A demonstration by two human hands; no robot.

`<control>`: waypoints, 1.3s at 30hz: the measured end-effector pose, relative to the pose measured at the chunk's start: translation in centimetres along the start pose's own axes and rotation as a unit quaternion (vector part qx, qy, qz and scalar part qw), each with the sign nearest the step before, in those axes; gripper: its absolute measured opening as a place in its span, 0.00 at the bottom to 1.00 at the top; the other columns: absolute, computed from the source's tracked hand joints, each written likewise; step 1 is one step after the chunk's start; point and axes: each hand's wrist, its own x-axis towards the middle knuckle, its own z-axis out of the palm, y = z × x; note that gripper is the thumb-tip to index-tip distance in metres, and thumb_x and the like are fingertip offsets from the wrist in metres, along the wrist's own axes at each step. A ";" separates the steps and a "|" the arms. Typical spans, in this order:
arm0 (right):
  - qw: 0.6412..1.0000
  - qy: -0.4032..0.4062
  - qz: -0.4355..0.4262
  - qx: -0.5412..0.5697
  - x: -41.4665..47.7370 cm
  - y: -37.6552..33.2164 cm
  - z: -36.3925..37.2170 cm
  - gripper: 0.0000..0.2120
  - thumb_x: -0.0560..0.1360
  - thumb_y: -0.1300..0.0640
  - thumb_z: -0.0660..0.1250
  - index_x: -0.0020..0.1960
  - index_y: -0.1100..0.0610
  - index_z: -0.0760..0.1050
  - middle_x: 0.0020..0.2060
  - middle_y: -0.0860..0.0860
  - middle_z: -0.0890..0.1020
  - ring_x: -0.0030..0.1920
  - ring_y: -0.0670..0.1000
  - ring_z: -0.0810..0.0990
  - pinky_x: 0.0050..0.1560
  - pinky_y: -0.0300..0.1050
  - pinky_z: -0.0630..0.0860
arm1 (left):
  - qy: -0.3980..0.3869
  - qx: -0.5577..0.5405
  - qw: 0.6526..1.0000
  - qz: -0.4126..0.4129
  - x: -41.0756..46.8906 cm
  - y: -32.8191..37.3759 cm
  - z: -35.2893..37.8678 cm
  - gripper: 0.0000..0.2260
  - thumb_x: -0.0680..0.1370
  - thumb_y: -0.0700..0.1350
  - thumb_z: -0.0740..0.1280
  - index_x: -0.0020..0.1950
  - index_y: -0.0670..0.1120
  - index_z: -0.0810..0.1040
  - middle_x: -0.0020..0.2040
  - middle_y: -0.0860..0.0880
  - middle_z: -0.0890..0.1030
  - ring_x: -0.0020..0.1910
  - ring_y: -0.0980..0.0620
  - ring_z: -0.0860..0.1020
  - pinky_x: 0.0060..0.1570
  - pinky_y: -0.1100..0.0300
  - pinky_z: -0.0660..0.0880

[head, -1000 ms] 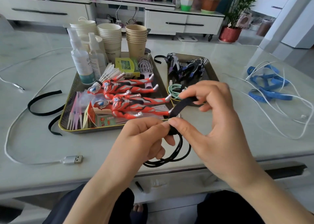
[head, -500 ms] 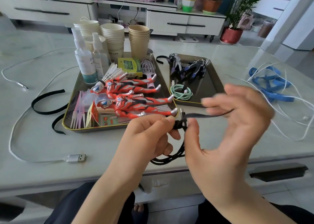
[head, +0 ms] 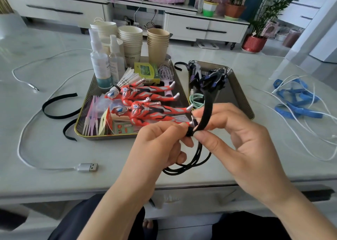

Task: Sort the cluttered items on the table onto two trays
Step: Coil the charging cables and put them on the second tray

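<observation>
Here, a coiled black braided cable (head: 189, 164) is pinched at its bundled top by the fingers (head: 179, 127) of the left hand (head: 158, 148), while its black fabric strap (head: 207, 110) is gripped by the right hand (head: 242, 139), above the pale worktop (head: 54, 148), just before two dark metal trays (head: 240, 95).

White drawer cabinets (head: 206, 28), potted plants (head: 254, 41) behind.

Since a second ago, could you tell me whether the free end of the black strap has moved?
Yes. The black strap now stands up over the right tray, where earlier it arched low near that tray's front edge.
</observation>
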 end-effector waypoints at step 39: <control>0.942 -0.087 0.301 0.119 0.5 -0.7 -1.0 0.10 0.69 0.54 0.69 0.46 0.58 0.82 0.39 0.56 0.84 0.43 0.51 0.81 0.47 0.39 0.73 | -0.015 0.190 0.979 0.070 -0.2 -0.6 0.1 0.14 0.71 0.51 0.62 0.29 0.45 0.78 0.19 0.54 0.70 0.20 0.59 0.65 0.29 0.59 0.66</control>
